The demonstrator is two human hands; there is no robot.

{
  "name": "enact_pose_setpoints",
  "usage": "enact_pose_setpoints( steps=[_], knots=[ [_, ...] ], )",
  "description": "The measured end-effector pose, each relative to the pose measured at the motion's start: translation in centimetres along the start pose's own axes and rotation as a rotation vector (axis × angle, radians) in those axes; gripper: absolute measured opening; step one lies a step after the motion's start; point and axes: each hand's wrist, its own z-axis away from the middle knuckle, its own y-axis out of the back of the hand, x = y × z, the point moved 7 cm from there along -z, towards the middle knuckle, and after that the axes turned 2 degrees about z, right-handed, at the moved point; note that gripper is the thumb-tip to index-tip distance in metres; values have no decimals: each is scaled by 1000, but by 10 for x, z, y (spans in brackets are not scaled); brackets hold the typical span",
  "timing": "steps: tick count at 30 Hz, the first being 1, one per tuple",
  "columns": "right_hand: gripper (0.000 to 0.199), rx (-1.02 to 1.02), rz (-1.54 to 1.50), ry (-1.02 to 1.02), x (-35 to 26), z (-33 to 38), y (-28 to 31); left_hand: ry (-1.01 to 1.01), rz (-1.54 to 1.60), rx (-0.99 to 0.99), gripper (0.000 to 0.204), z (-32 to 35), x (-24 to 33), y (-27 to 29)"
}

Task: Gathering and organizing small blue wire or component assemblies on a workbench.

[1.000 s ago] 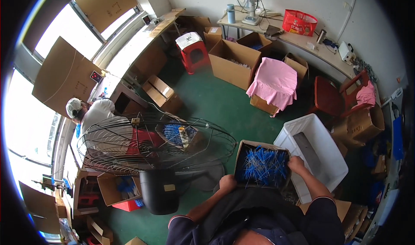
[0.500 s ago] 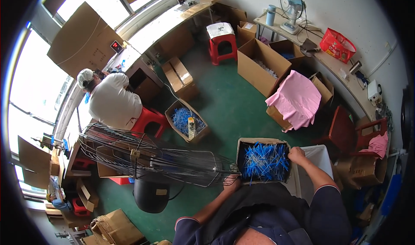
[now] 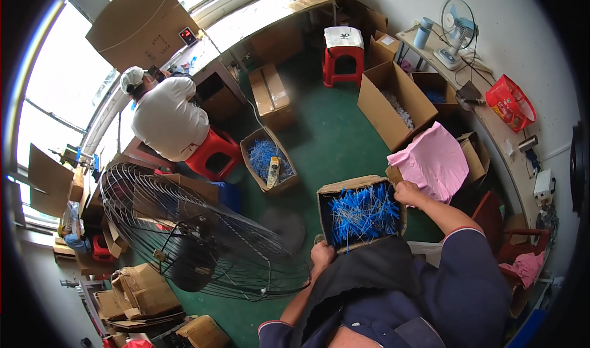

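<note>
Green floor spread below as one cardboard box (image 3: 361,216) of blue sticks (image 3: 362,213) sat against the person's lap. Left hand (image 3: 321,254) clasped its near corner, right hand (image 3: 408,193) its far corner, both grips closed on cardboard. Level carrying looked wise. Second box (image 3: 269,160) of sticks stood beyond, one big fan (image 3: 190,234) alongside.

Box (image 3: 359,216) of ties (image 3: 362,211) held at centre, left hand (image 3: 322,254) at its near-left corner, right hand (image 3: 409,192) at its far-right corner. Fan (image 3: 196,237) to the left. Second box (image 3: 269,160) on the floor beyond, seated person (image 3: 167,116) left of it. Cloth (image 3: 433,160) just right.
</note>
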Motion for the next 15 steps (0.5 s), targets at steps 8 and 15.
enact_pose_setpoints(
  steps=[8,15],
  knots=[
    [26,-32,70,217,32,-116,28,225,42,113,24,-26,67,-16],
    [24,-63,54,239,70,-152,49,217,-37,72,24,-69,119,-32]
  ],
)
